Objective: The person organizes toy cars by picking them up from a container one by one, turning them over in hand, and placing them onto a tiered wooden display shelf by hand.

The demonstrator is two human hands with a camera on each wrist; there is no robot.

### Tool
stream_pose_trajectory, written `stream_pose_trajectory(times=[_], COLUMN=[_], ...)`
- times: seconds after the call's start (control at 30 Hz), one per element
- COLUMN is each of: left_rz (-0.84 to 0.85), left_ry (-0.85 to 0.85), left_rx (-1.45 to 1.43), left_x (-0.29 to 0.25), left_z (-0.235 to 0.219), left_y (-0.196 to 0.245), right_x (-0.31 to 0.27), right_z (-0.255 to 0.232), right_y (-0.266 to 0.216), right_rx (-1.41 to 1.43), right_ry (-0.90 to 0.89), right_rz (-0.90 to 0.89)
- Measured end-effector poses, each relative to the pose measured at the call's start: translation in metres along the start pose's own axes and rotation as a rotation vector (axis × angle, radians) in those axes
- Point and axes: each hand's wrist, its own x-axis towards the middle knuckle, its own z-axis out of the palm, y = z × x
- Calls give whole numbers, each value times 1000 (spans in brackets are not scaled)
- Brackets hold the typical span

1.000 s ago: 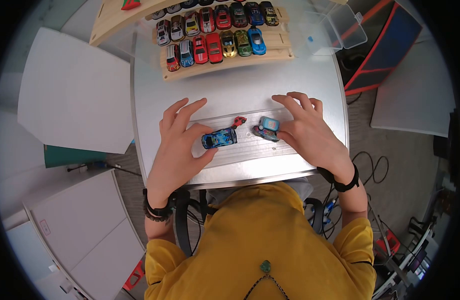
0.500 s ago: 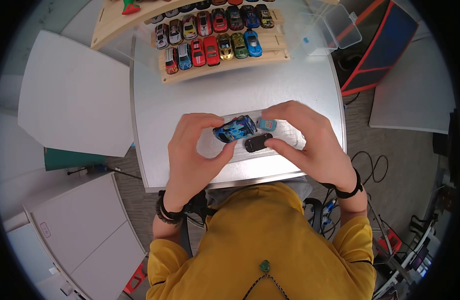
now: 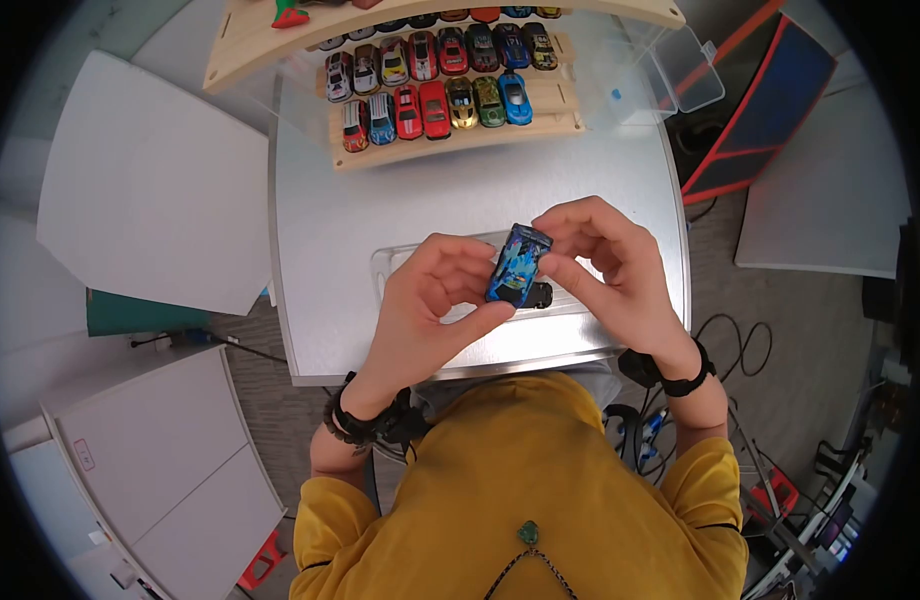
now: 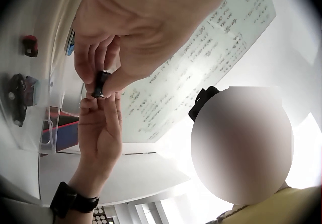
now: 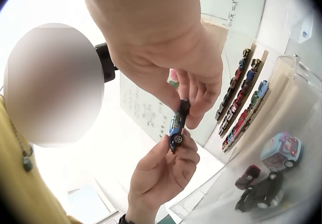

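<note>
Between both hands is a blue toy car (image 3: 518, 265) with a multicoloured pattern, raised over a clear plastic tray (image 3: 380, 268). The left hand (image 3: 420, 310) pinches its lower end with thumb and fingers. At the upper end, the right hand (image 3: 625, 275) grips it between thumb and index finger. The right wrist view shows the car side-on, with a black wheel visible. In the tray below lie a dark toy car (image 5: 259, 193), a small red toy car (image 5: 248, 176) and a light-blue toy van (image 5: 282, 150). The hands and the held car hide most of these in the head view.
A wooden tiered rack (image 3: 350, 157) with rows of toy cars stands at the back of the metal table (image 3: 320, 210). Right of it is an open clear plastic box (image 3: 695, 75). A black-and-red panel (image 3: 770, 110) leans beyond the table's right side.
The left hand has brought the blue car rightward and turned it from lying sideways to nearly upright. The right hand has left the dark car in the tray and taken hold of the blue car.
</note>
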Motion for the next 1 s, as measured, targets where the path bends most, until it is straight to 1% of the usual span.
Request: stream_pose_trajectory(times=[0.03,0.1,0.13,0.2,0.37,0.43,0.53,0.67,0.87,0.93,1.0], left_rz=[2,15,26,50,111,176,127,102,75,44,29], left_ry=[-24,-30,-36,-42,-39,-23,-37,-81,-101,-63,-40], left_rx=[-51,-38,-26,-3,77,129,159,143,-16,-62,-59], left_x=[0,0,0,-1,-4,-5,-7,-7,-4,-5,-4], left_z=[0,-2,-2,-2,2,5,6,4,2,3,4], left_y=[-1,-4,-4,-3,-4,-2,2,0,-7,-8,-11], right_x=[0,1,2,2,1,0,-1,-1,-1,-1,0], right_z=[-1,-4,-4,-4,-4,-4,-5,-7,-7,-6,-2], right_y=[1,2,0,-6,-5,-5,-8,-9,-13,-11,-5], right_rx=[-1,-119,-120,-303,-399,-409,-422,-418,-414,-427,-438], right_ry=[-1,-60,-60,-90,-85,-76,-71,-102,-139,-151,-119], right_rz=[-2,-36,-39,-129,-190,-210,-235,-267,-283,-274,-299])
